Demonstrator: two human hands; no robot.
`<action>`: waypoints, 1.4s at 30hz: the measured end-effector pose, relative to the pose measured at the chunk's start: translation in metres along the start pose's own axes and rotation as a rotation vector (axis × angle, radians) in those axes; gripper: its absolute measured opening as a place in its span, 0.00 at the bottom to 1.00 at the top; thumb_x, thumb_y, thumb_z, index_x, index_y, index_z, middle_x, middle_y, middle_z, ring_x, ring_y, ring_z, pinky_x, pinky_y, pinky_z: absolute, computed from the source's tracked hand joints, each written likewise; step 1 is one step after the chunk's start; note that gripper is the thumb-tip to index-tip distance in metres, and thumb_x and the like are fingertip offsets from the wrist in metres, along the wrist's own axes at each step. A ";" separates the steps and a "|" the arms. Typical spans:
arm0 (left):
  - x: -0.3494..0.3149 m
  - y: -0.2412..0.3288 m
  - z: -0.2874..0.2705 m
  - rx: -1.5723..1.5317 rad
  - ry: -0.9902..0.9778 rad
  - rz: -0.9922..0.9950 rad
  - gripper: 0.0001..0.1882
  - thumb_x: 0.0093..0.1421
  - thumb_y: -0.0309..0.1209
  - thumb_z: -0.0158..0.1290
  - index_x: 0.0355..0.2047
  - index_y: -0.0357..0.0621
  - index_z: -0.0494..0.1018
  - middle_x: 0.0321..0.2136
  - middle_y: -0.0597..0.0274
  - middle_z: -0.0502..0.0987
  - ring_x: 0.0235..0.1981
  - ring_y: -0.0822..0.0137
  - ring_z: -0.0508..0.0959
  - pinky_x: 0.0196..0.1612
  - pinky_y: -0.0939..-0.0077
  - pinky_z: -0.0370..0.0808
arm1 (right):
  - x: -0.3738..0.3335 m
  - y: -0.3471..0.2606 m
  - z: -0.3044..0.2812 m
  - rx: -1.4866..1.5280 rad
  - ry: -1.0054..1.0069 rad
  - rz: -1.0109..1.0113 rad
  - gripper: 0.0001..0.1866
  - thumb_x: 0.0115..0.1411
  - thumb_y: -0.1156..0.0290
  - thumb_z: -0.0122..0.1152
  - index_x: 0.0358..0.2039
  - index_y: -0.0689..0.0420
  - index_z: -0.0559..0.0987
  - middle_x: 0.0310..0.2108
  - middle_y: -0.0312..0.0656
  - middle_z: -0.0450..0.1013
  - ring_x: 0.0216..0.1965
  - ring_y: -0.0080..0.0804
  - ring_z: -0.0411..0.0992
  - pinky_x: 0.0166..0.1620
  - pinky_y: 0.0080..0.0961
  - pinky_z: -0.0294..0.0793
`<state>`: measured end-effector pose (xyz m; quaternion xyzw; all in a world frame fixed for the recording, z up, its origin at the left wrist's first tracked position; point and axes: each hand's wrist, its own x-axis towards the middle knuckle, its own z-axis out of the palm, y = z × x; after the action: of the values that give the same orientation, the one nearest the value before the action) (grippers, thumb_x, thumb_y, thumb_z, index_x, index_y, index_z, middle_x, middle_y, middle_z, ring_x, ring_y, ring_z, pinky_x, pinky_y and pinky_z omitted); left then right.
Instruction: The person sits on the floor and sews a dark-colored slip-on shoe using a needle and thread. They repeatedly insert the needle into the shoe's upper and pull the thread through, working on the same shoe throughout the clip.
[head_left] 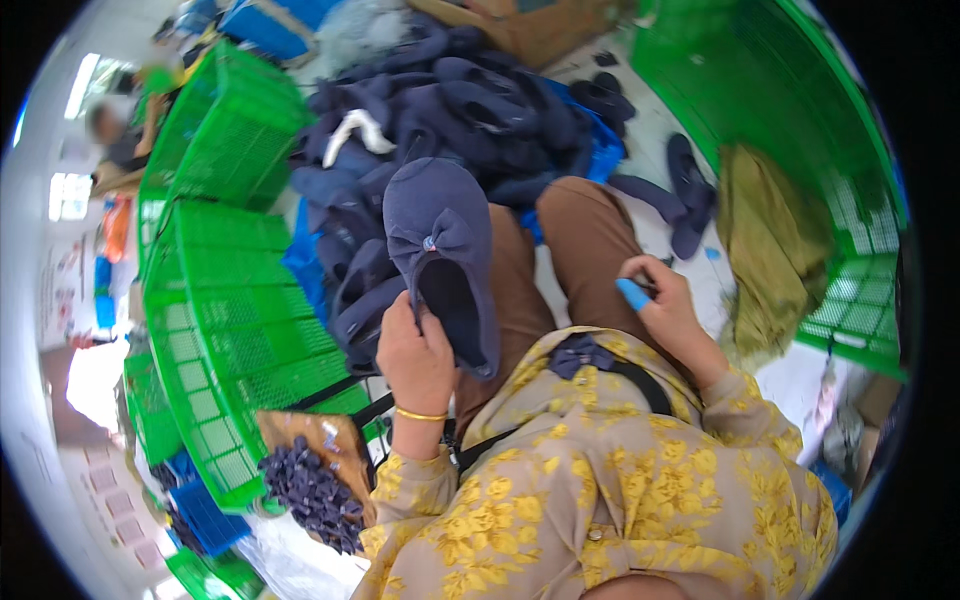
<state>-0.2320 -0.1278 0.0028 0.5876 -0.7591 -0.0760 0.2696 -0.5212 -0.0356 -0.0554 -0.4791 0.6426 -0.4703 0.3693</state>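
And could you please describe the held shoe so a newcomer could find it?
Start at the big heap of dark shoes, then drop to the left hand. It grips the navy shoe, the only one held, with a bow and small ornament showing.

"What's carrying things around us?"

"We have a pale floor (648,140) with a blue sheet (606,158) spread on it, heaped with dark shoes (500,110); loose shoes (686,178) lie beyond its right edge."

"And at our left?"

"We see a brown board (340,438) bearing small dark bows (310,490)."
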 end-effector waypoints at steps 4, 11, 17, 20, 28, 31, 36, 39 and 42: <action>-0.006 -0.024 -0.025 -0.086 0.078 -0.141 0.09 0.60 0.26 0.51 0.39 0.36 0.75 0.33 0.46 0.78 0.34 0.46 0.79 0.38 0.60 0.75 | 0.006 -0.001 0.003 -0.009 0.019 -0.035 0.03 0.60 0.78 0.59 0.34 0.60 0.74 0.28 0.31 0.70 0.29 0.16 0.65 0.33 0.16 0.65; -0.030 -0.080 -0.063 -0.691 -0.290 -0.770 0.08 0.57 0.28 0.55 0.35 0.39 0.79 0.24 0.65 0.78 0.25 0.75 0.76 0.27 0.79 0.73 | 0.018 0.007 0.000 0.013 0.002 -0.089 0.03 0.61 0.79 0.57 0.34 0.58 0.72 0.29 0.28 0.63 0.30 0.16 0.57 0.36 0.13 0.59; -0.009 -0.205 -0.174 -1.111 0.689 -0.825 0.10 0.63 0.33 0.49 0.31 0.42 0.77 0.25 0.61 0.78 0.23 0.68 0.76 0.27 0.74 0.76 | 0.026 0.000 -0.003 0.079 -0.004 -0.084 0.05 0.63 0.79 0.55 0.32 0.57 0.69 0.30 0.29 0.61 0.32 0.19 0.55 0.37 0.15 0.57; -0.013 -0.234 -0.263 -1.056 1.037 -0.541 0.06 0.61 0.29 0.54 0.28 0.41 0.72 0.22 0.65 0.74 0.22 0.73 0.73 0.27 0.79 0.75 | 0.030 0.002 0.001 0.103 -0.014 -0.081 0.05 0.63 0.78 0.55 0.32 0.57 0.69 0.30 0.29 0.61 0.31 0.19 0.55 0.37 0.16 0.57; -0.009 -0.165 -0.102 -1.086 0.626 -0.687 0.07 0.61 0.29 0.55 0.38 0.41 0.72 0.27 0.62 0.75 0.21 0.73 0.72 0.23 0.77 0.73 | 0.028 0.000 0.004 -0.016 0.029 -0.105 0.03 0.62 0.78 0.57 0.33 0.58 0.71 0.29 0.28 0.64 0.30 0.16 0.58 0.35 0.14 0.60; -0.016 -0.155 -0.004 -1.139 0.307 -0.885 0.07 0.61 0.24 0.54 0.40 0.40 0.73 0.27 0.62 0.77 0.21 0.74 0.75 0.22 0.78 0.77 | 0.030 0.003 0.007 -0.061 0.070 -0.112 0.03 0.62 0.78 0.58 0.34 0.59 0.73 0.28 0.27 0.65 0.28 0.14 0.59 0.33 0.14 0.61; 0.006 -0.199 0.086 -0.926 0.177 -0.988 0.10 0.60 0.20 0.54 0.42 0.36 0.73 0.34 0.58 0.78 0.27 0.71 0.78 0.27 0.80 0.79 | 0.031 0.009 0.019 -0.290 0.138 -0.125 0.03 0.60 0.79 0.59 0.35 0.59 0.75 0.26 0.33 0.70 0.25 0.15 0.63 0.29 0.15 0.63; 0.043 -0.210 0.108 -1.002 0.307 -0.902 0.12 0.59 0.20 0.55 0.43 0.34 0.72 0.40 0.54 0.76 0.33 0.63 0.80 0.33 0.75 0.81 | 0.031 0.006 0.022 -0.361 0.186 -0.119 0.04 0.59 0.79 0.60 0.35 0.59 0.76 0.26 0.36 0.72 0.23 0.19 0.65 0.28 0.17 0.65; 0.069 -0.230 0.116 -1.487 0.232 -1.051 0.17 0.59 0.25 0.59 0.48 0.34 0.69 0.42 0.52 0.74 0.35 0.57 0.80 0.38 0.65 0.82 | 0.033 0.004 0.025 -0.366 0.185 -0.135 0.04 0.59 0.78 0.60 0.35 0.59 0.76 0.26 0.37 0.73 0.23 0.21 0.66 0.27 0.19 0.66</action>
<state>-0.1058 -0.2842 -0.1722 0.5364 -0.1178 -0.5984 0.5834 -0.5079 -0.0728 -0.0675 -0.5349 0.7148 -0.4115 0.1833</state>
